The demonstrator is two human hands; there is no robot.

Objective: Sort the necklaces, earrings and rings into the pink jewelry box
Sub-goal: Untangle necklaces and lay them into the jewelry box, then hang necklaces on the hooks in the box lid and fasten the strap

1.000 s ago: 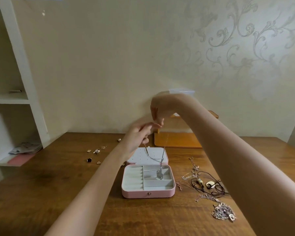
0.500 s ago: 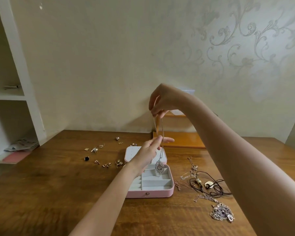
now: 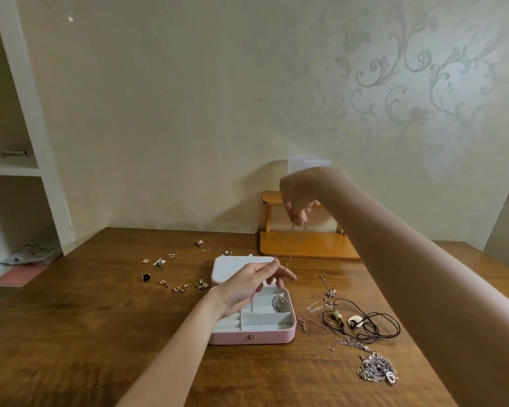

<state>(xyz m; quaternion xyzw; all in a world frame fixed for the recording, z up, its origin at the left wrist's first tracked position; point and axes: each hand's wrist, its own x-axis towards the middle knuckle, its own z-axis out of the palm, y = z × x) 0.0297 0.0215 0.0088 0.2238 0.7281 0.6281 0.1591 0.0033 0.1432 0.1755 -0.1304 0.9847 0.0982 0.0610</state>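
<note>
Right hand [image 3: 299,201]: fingers pinched the necklace [image 3: 293,248] chain, mid-frame.
Left hand [image 3: 249,284]: pinched it lower.
Pendant: hung inside the pink jewelry box [image 3: 252,337], maybe touching.
Left: earrings [image 3: 178,271], other necklaces [image 3: 362,324] on the surface.

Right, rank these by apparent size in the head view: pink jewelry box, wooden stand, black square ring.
1. wooden stand, though it sits farther back and is partly hidden
2. pink jewelry box
3. black square ring

Around our wooden worktop [image 3: 86,333]
We see a small orange shelf [image 3: 306,245] by the patterned wall [image 3: 409,83] and white shelving [image 3: 27,171] holding papers [image 3: 33,252].
</note>
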